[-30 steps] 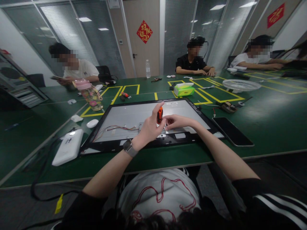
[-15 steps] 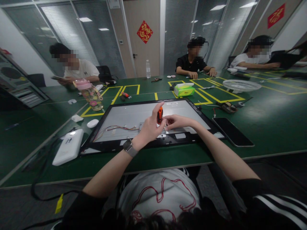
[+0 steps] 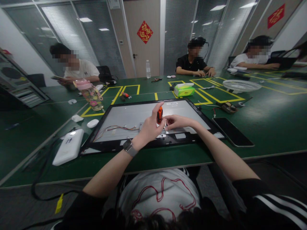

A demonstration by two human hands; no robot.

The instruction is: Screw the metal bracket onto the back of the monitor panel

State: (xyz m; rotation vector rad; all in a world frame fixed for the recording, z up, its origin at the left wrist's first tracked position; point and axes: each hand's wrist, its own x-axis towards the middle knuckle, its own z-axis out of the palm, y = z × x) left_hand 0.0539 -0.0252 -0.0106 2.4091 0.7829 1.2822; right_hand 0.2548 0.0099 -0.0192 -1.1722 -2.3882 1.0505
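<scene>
My left hand [image 3: 151, 126], with a watch on its wrist, is closed around the orange-and-black handle of a screwdriver [image 3: 159, 115] held upright, index finger raised along it. Close beside it, my right hand [image 3: 177, 122] has its fingers pinched together low by the screwdriver's shaft. What they grip is too small to make out. Both hands are over the lower middle of a flat display panel [image 3: 127, 111] with a black frame and grey back. Thin wires [image 3: 122, 127] run across the panel's left part to a small metal bracket [image 3: 141, 125], partly behind my left hand.
Left of the panel are a white power bank [image 3: 68, 147], a white case [image 3: 92, 123] and a pink-lidded bottle [image 3: 90, 95]. A phone [image 3: 232, 131] lies to the right. Beyond are a tissue pack [image 3: 184, 90], a round white grille [image 3: 241, 85] and several seated people.
My hands and the screwdriver stay almost where they were. Across the table, the hands of the person in black have shifted slightly.
</scene>
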